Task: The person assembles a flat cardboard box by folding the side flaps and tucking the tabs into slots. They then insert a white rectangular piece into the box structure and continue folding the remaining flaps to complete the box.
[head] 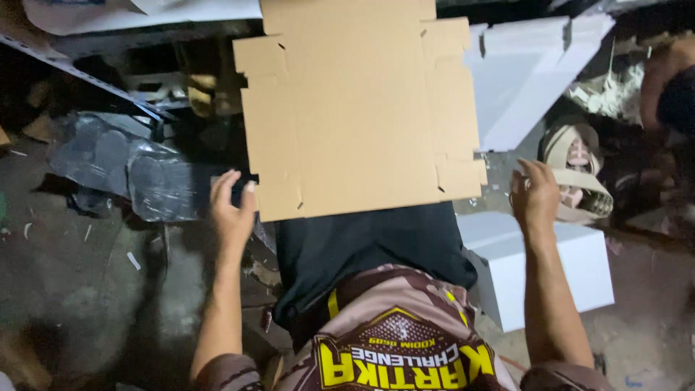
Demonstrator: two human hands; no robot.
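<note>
Flat cardboard sheet top cut off; hands open beside.

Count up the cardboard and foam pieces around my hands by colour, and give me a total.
Brown flat cardboard blank: 1, left hand at its lower left corner
White box: 1, below right hand
White flat sheets: at least 1, overlapping, exact count unclear
Total: at least 3

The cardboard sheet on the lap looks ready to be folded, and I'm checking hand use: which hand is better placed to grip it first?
Probably the left hand: its fingers already touch the cardboard sheet at its near left corner. The right hand hovers open just beyond the right edge.
</note>
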